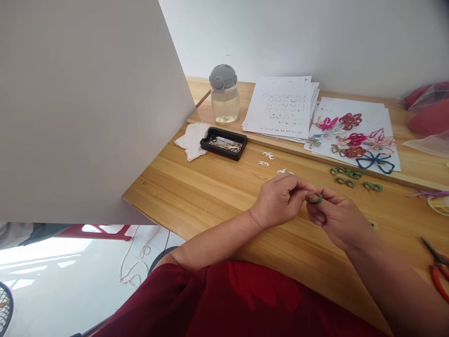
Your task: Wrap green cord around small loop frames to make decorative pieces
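Note:
Both my hands meet over the middle of the wooden table (210, 187). My left hand (278, 201) is closed in a pinch, its fingertips touching a small green wrapped ring (315, 199). My right hand (335, 217) is curled around that same ring and holds it from the right side. Several similar green loops (351, 177) lie on the table just beyond my hands. A few small white paper cut-outs (268, 155) lie in front of my left hand.
A black tray of small beads (224, 142) sits by a white cloth (191, 139) and a clear bottle with a grey lid (224, 96). Paper stacks (280, 107), a sheet with coloured thread flowers (354, 135), red-handled pliers (438, 271) and a grey partition (87, 107) surround the work area.

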{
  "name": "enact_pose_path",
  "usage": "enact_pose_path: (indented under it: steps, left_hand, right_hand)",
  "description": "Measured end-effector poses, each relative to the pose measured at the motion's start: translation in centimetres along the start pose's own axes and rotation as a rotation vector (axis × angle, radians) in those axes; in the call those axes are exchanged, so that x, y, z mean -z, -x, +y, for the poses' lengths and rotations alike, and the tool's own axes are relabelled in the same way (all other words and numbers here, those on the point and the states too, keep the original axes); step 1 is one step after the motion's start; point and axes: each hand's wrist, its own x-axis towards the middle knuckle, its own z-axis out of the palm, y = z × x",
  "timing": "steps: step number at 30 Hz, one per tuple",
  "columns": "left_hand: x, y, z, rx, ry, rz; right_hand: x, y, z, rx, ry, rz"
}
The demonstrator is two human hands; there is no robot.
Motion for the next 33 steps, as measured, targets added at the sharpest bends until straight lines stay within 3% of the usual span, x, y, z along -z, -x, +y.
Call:
enact_pose_path:
  steps: [5, 13, 16, 21, 24, 27, 33]
  left_hand:
    - [-0.1, -0.1, -0.3, 0.08, -0.059, 0.042]
    - [-0.8, 0.2, -1.0, 0.079, -0.081, 0.086]
    - [-0.8, 0.2, -1.3, 0.072, -0.119, 0.058]
    - [-0.6, 0.0, -1.5, 0.014, -0.106, 0.002]
    - [-0.6, 0.0, -1.3, -0.017, -0.049, -0.006]
    - [-0.7, 0.1, -1.1, -0.028, -0.007, -0.019]
    - [-0.8, 0.2, -0.9, 0.013, -0.022, -0.066]
  right_hand:
    - [-0.6, 1.9, 1.4, -0.003, 0.021, -0.047]
    - [-1.6, 3.3, 1.0, 0.057, 0.115, -0.019]
    - [-1.8, 3.8, 0.9, 0.198, 0.333, 0.035]
    - [-1.1, 4.5, -0.1, 0.604, 0.76, 0.262]
    - [-0.6, 3.9, -0.9, 0.709, 0.719, 0.393]
    - [-0.3, 2.9, -1.0, 0.708, 0.612, 0.483]
    - [-0.4, 1.6, 0.1, 0.663, 0.51, 0.484]
